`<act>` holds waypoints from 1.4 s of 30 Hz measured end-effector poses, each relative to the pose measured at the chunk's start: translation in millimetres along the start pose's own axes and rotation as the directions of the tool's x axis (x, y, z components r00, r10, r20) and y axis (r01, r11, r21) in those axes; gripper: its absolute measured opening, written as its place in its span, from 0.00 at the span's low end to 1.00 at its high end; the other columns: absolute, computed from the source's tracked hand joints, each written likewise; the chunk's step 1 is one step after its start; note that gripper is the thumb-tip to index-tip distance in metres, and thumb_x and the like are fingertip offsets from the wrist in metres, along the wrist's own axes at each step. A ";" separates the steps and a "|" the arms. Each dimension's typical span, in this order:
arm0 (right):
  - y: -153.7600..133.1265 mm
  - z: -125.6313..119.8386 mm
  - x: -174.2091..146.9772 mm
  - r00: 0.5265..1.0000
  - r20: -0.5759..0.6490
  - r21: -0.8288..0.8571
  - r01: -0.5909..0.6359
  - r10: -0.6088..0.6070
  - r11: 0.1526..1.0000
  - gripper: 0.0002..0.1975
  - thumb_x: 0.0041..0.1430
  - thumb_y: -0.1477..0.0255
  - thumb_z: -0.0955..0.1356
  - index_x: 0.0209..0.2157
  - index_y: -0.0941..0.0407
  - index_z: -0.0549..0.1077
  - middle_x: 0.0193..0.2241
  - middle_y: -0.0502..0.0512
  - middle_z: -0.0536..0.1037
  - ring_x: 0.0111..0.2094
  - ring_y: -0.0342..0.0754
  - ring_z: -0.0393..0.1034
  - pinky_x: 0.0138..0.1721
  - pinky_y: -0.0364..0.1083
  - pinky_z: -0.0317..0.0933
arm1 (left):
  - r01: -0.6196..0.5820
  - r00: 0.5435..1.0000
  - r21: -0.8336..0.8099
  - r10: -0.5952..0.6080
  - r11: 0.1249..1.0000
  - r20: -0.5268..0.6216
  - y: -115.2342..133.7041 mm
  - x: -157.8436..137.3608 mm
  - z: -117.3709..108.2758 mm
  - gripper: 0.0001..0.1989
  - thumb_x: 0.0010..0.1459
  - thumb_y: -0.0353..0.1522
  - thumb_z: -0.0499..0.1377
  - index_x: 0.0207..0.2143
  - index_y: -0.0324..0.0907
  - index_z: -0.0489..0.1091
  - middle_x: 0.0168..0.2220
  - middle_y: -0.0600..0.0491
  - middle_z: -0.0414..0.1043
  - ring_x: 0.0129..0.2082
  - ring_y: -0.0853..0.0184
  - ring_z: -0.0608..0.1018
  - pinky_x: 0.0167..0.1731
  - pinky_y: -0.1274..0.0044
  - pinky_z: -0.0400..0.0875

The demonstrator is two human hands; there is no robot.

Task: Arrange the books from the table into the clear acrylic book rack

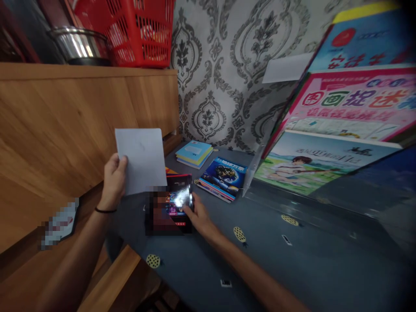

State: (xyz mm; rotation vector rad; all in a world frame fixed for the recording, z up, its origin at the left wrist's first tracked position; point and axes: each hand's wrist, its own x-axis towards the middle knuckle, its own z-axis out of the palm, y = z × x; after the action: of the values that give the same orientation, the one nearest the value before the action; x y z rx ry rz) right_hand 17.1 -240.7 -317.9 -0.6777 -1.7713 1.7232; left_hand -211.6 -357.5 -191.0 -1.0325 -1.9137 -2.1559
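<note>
My left hand point(113, 180) pinches the left edge of a plain white sheet or thin booklet point(143, 160), held upright above the table. With its thumb on the front, my right hand point(199, 216) grips the right edge of a dark, glossy book point(178, 220) that has a red border and small colour pictures. Part of that book is blurred out, and light glares off its cover. The white sheet's lower edge comes close to the book's top; whether they touch I cannot tell. Something orange shows behind the book.
A stack of blue books point(224, 177) and a smaller blue-and-yellow stack point(194, 154) lie towards the wall. At right, a clear rack point(260, 173) holds several picture books. A wooden cabinet point(81, 108) stands left, bearing a red basket point(143, 39) and a steel pot point(81, 43).
</note>
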 end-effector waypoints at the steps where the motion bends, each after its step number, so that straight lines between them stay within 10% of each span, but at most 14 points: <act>1: 6.6 -2.9 3.8 1.000 -0.001 -0.125 0.023 -0.023 0.992 0.27 0.56 0.63 0.70 0.57 0.53 0.70 0.49 0.58 0.79 0.49 0.55 0.73 0.54 0.58 0.66 | 0.090 0.996 -0.070 -0.089 0.993 0.027 -4.1 -6.2 5.6 0.16 0.52 0.44 0.64 0.31 0.41 0.70 0.27 0.57 0.71 0.28 0.70 0.71 0.32 0.79 0.65; 8: -9.7 -23.3 -1.5 0.955 -0.086 -0.387 0.230 -0.283 0.893 0.16 0.62 0.63 0.65 0.46 0.55 0.77 0.45 0.61 0.77 0.48 0.55 0.71 0.51 0.55 0.65 | 0.466 0.883 -0.237 -0.432 0.852 0.185 -19.4 -48.7 44.4 0.29 0.31 0.50 0.73 0.30 0.39 0.72 0.24 0.56 0.76 0.27 0.66 0.76 0.29 0.78 0.70; 14: -43.1 -11.0 -0.4 0.997 0.009 0.175 0.069 -0.071 0.982 0.21 0.53 0.53 0.72 0.38 0.56 0.78 0.30 0.52 0.79 0.32 0.48 0.72 0.35 0.46 0.64 | 0.587 0.808 -0.239 -0.539 0.774 0.239 -17.0 -64.0 56.3 0.29 0.30 0.48 0.74 0.30 0.38 0.75 0.30 0.49 0.80 0.35 0.58 0.81 0.34 0.73 0.74; 21: -45.9 -10.9 -5.4 0.974 0.100 0.562 -0.224 0.203 0.796 0.31 0.31 0.47 0.80 0.27 0.56 0.72 0.20 0.43 0.70 0.20 0.38 0.61 0.23 0.39 0.56 | 0.679 0.733 -0.204 -0.639 0.705 0.234 -15.8 -68.2 81.1 0.21 0.47 0.48 0.68 0.36 0.42 0.78 0.41 0.46 0.82 0.42 0.52 0.81 0.39 0.64 0.77; 29: -65.3 -62.6 -13.9 0.995 -0.040 0.160 0.100 -0.095 0.982 0.29 0.49 0.40 0.70 0.28 0.54 0.70 0.20 0.43 0.65 0.19 0.39 0.57 0.19 0.40 0.53 | 0.618 0.724 -0.197 -0.453 0.761 0.520 21.2 -64.8 99.4 0.31 0.39 0.52 0.72 0.42 0.43 0.77 0.39 0.46 0.82 0.42 0.49 0.82 0.35 0.64 0.80; 35: -81.7 -93.3 -25.4 0.910 -0.226 -0.260 0.288 -0.348 0.922 0.25 0.56 0.48 0.68 0.20 0.54 0.67 0.20 0.47 0.64 0.25 0.44 0.59 0.28 0.42 0.57 | 0.415 0.730 -0.236 -0.167 0.879 0.663 25.6 -55.7 99.4 0.25 0.46 0.46 0.71 0.43 0.41 0.79 0.43 0.45 0.82 0.43 0.53 0.81 0.44 0.66 0.78; 38: -77.4 -107.5 -40.0 0.962 -0.145 -0.177 0.206 -0.232 0.962 0.20 0.58 0.51 0.67 0.29 0.54 0.75 0.23 0.49 0.72 0.23 0.44 0.64 0.25 0.43 0.59 | 0.287 0.657 -0.144 -0.085 0.947 0.749 21.5 -63.6 92.3 0.18 0.50 0.43 0.69 0.40 0.42 0.81 0.43 0.45 0.82 0.45 0.53 0.81 0.51 0.62 0.74; 42: -60.6 -132.0 -73.0 0.970 -0.157 -0.227 0.147 -0.185 0.963 0.19 0.60 0.56 0.67 0.44 0.52 0.80 0.40 0.55 0.82 0.39 0.53 0.75 0.39 0.50 0.69 | 0.004 0.445 -0.097 0.085 0.995 0.892 14.6 -97.5 87.7 0.13 0.59 0.35 0.62 0.45 0.48 0.81 0.54 0.47 0.77 0.61 0.53 0.73 0.62 0.58 0.64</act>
State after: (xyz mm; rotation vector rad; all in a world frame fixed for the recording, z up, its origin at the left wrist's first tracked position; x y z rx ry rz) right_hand 163.8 -200.9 -260.4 -0.7249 -1.8460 1.3312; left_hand -92.4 -316.8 -230.2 -2.6282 -2.0044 -1.7395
